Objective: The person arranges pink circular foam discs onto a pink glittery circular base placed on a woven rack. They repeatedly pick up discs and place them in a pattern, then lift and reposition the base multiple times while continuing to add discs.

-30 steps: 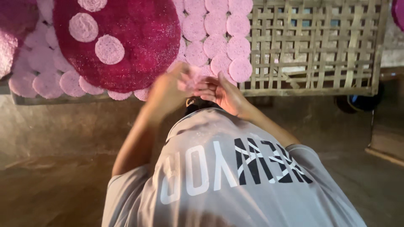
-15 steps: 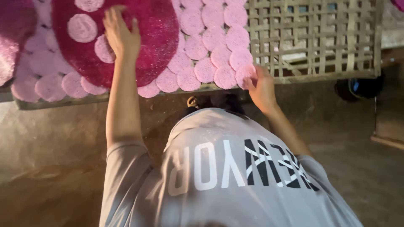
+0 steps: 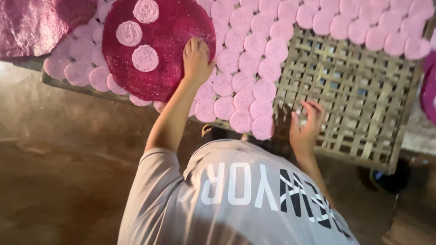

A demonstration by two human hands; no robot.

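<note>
The left hand (image 3: 197,56) lies flat, fingers together, on the right edge of a large dark magenta round sheet (image 3: 172,31), which has a rough, glittery surface. It grips nothing; the palm presses down. Three small pale pink discs (image 3: 145,58) sit on the sheet's left half, apart from the hand. The sheet rests on top of rows of small pink discs (image 3: 254,59) that cover the left and far parts of a woven bamboo rack (image 3: 359,104).

The right hand (image 3: 306,124) is open with fingers spread, hovering over or just touching bare lattice near the rack's near edge; which of the two cannot be told. It holds nothing. The nearest disc (image 3: 263,128) lies just left of it, at the near edge of the rack.

The right half of the rack's near side is bare lattice, bordered by a row of discs along the far edge. A crumpled purple sheet (image 3: 27,25) lies past the rack's left far corner. A grey shirt (image 3: 236,199) fills the bottom of the view, above a brown floor (image 3: 59,181).
</note>
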